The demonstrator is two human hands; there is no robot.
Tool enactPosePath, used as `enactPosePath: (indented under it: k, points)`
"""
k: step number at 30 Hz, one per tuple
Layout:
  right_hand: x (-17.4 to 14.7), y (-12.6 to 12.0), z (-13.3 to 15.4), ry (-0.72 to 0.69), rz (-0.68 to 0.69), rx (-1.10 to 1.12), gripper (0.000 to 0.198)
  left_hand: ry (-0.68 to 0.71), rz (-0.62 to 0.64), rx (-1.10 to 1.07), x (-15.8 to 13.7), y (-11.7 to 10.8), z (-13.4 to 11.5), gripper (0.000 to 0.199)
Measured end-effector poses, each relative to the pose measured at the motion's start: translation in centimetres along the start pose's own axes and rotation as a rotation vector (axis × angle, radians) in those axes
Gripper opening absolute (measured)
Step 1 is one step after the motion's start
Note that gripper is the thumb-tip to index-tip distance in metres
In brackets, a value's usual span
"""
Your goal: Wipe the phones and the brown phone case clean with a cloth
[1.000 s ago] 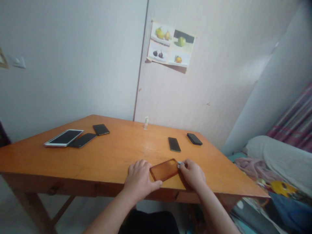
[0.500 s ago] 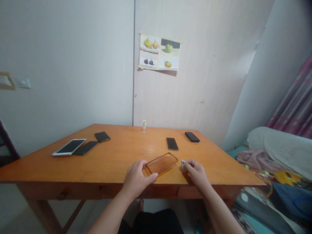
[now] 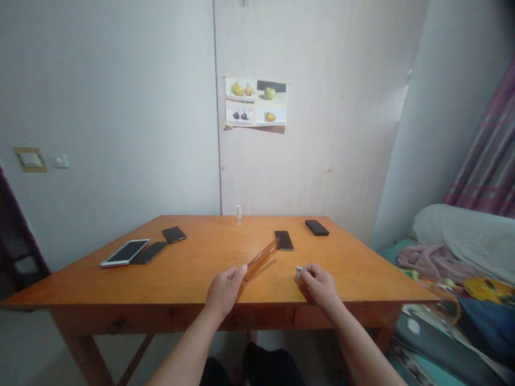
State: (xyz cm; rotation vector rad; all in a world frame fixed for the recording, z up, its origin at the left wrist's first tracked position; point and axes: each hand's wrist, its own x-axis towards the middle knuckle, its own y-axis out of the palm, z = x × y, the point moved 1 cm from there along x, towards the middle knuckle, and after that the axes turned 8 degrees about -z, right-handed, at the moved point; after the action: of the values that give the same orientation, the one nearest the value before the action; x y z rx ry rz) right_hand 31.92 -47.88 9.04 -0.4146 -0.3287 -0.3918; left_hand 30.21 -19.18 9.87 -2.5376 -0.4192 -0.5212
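My left hand [image 3: 226,289] grips a translucent brown phone case [image 3: 262,259] by its near end, tilted nearly edge-on above the table's front part. My right hand [image 3: 321,287] is closed in a pinch on a small whitish crumpled piece [image 3: 300,272], perhaps a tissue or wipe; its kind is hard to make out. Just beyond the case's far end lies a dark phone [image 3: 286,242] on the tabletop. The two hands are apart, both near the front edge.
On the wooden table [image 3: 209,252], a white tablet [image 3: 125,253] partly adjoins a black phone [image 3: 149,252], with another dark phone [image 3: 174,234] behind. A small pump bottle [image 3: 238,215] stands at the back. A black wallet-like item [image 3: 317,227] lies back right. Right of the table is a cluttered bed [image 3: 450,257].
My left hand has turned the phone case from face-up to nearly edge-on and raised it. The right hand keeps its pinch in about the same place. The view has shifted slightly.
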Motion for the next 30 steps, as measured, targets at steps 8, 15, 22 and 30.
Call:
enactPosePath:
  k: [8, 15, 22, 30]
  points:
    - [0.1, 0.2, -0.3, -0.024, 0.008, -0.053, 0.027, 0.0, -0.017, 0.25, 0.3, 0.6, -0.3, 0.044]
    - [0.2, 0.5, -0.9, -0.022, 0.009, -0.046, 0.029, 0.135, -0.043, 0.485, -0.4, 1.0, -0.9, 0.063]
    - [0.2, 0.5, -1.1, -0.049, -0.016, -0.075, 0.034, 0.153, 0.055, 0.465, -0.9, 0.6, -1.4, 0.048]
    - [0.4, 0.5, -0.8, -0.062, -0.031, -0.116, 0.034, 0.119, 0.053, 0.482, -0.7, 0.7, -1.5, 0.062]
